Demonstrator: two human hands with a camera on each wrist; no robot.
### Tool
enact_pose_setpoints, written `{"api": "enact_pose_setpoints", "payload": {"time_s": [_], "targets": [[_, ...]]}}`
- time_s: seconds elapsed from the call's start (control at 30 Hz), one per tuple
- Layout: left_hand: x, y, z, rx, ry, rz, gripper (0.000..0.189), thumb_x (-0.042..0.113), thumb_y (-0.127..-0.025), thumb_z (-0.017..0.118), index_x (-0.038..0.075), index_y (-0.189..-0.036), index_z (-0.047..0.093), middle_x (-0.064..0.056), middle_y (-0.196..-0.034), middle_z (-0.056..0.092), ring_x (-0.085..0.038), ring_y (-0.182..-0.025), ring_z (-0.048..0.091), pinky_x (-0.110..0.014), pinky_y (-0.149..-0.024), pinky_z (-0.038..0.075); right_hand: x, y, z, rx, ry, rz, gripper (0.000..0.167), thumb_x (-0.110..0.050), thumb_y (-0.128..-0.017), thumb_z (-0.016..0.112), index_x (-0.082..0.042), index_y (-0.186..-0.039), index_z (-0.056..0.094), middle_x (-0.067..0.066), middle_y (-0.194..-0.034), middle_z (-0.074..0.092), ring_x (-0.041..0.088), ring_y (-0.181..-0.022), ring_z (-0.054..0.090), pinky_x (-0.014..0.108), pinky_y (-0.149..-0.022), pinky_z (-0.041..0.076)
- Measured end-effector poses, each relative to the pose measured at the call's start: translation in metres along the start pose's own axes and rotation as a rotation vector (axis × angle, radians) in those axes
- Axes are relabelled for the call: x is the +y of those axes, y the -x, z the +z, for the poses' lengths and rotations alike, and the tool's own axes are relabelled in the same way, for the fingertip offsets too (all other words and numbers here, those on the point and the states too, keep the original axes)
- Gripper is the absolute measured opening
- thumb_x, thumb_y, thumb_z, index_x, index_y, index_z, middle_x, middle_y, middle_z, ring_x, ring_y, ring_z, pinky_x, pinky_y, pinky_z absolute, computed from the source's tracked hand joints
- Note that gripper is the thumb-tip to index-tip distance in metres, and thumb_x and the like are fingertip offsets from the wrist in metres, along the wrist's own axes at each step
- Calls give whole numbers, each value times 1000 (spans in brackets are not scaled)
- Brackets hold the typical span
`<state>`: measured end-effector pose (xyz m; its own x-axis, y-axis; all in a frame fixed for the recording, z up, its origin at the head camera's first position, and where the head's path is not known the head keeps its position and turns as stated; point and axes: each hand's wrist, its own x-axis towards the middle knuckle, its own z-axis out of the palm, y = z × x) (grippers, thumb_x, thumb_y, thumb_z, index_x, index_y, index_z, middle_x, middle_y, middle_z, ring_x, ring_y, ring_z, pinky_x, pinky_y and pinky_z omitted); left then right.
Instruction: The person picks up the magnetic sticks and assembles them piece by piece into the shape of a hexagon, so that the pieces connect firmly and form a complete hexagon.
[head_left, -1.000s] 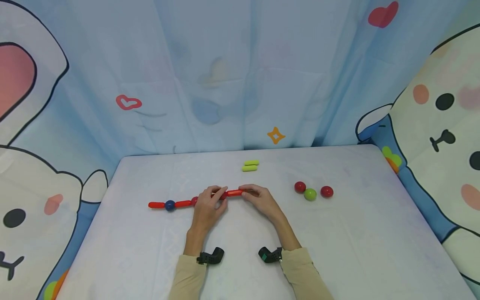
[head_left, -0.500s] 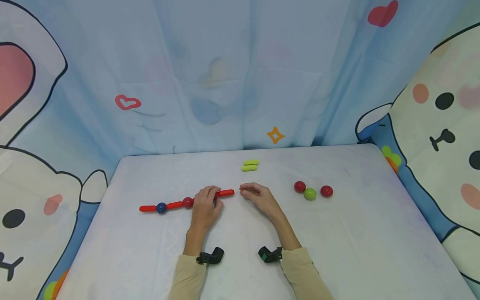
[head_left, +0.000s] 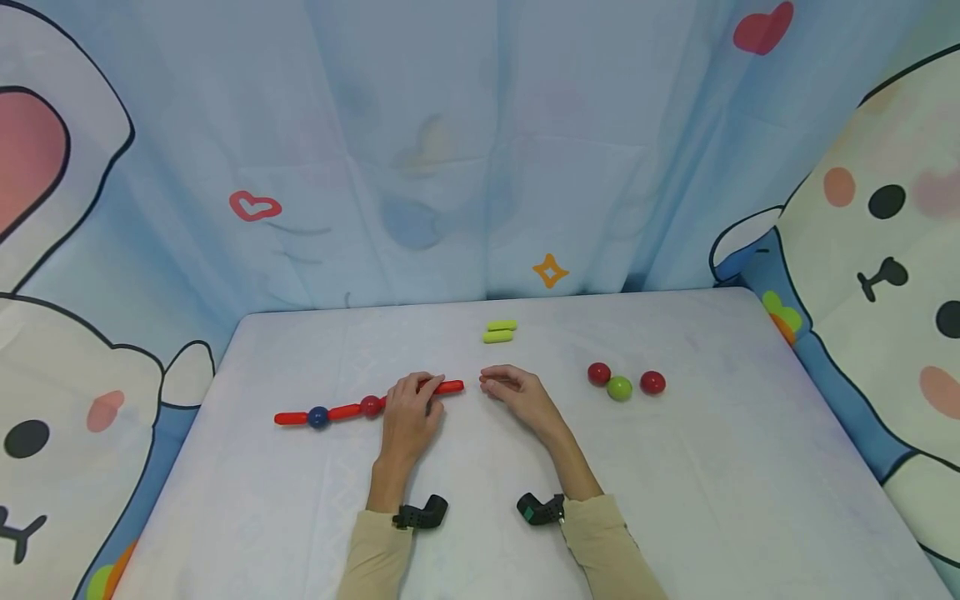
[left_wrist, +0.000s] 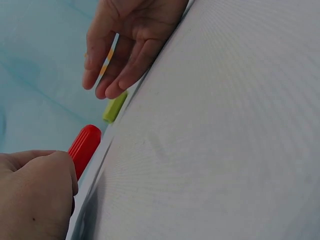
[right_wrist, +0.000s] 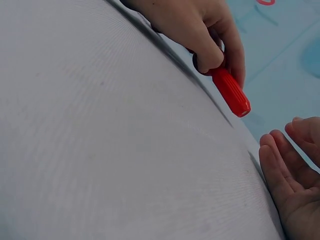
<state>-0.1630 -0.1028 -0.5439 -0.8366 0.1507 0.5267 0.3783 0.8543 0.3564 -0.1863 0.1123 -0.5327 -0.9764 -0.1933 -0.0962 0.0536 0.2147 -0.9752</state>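
A chain of red ridged rods and balls [head_left: 344,412] stretches left to right across the middle of the table, with a blue ball [head_left: 318,417] and a red ball [head_left: 371,406] in its left part. My left hand [head_left: 408,412] grips its right part from above, thumb on one side and fingers on the other, hiding what lies beneath. From that grip a red rod [right_wrist: 231,92] sticks out to the right. My right hand [head_left: 521,396] is a short gap beyond the rod's tip, fingers loosely bent and thumb apart, holding nothing.
Two yellow-green rods [head_left: 498,337] lie side by side near the back of the white table [head_left: 675,500]. Right of my right hand are two red balls [head_left: 652,382] and a green ball [head_left: 619,388]. A blue patterned curtain [head_left: 450,208] hangs behind.
The chain has slid left with its left end nearer me, its right rod coming away from my right hand's fingers. My left hand shifted slightly left; my right hand stayed almost in place.
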Motion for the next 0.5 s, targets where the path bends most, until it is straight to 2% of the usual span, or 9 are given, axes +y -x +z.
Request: {"api": "enact_pose_setpoints", "payload": {"time_s": [0.5], "targets": [[1, 0, 0, -63, -33, -40, 35, 10, -88, 65, 18, -123, 66, -4, -113, 67, -24, -112, 58, -44, -98, 48, -9, -4, -10, -27, 69, -15, 37, -29, -95, 62, -13, -129, 58, 5, -118, 67, 16, -106, 66, 29, -94, 54]]}}
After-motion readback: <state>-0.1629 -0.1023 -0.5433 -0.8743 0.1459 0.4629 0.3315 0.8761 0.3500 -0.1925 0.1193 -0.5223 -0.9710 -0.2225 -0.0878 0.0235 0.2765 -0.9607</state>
